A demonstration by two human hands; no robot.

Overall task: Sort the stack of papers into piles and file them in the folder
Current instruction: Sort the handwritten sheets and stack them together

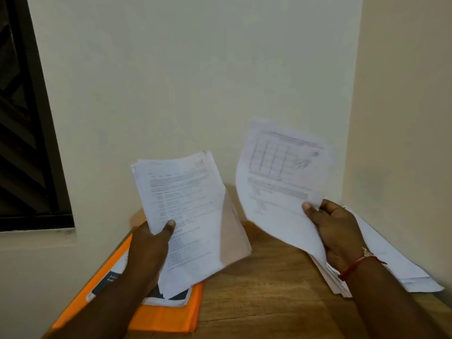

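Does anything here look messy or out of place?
Nothing is spilled or torn. The paper stack in the left hand is fanned unevenly, and the pile on the table lies splayed beside the wall.

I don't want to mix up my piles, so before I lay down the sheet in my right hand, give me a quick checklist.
1. Left hand grips the stack of papers, thumb on top: ok.
2. Right hand pinches the grid sheet, held apart from the stack: ok.
3. Pile on the right side of the table lies just under the right wrist, within reach: ok.
4. Grid sheet matches that pile: cannot tell, the print is blurred.
5. Orange folder free for filing: not ok, a dark booklet lies on it.
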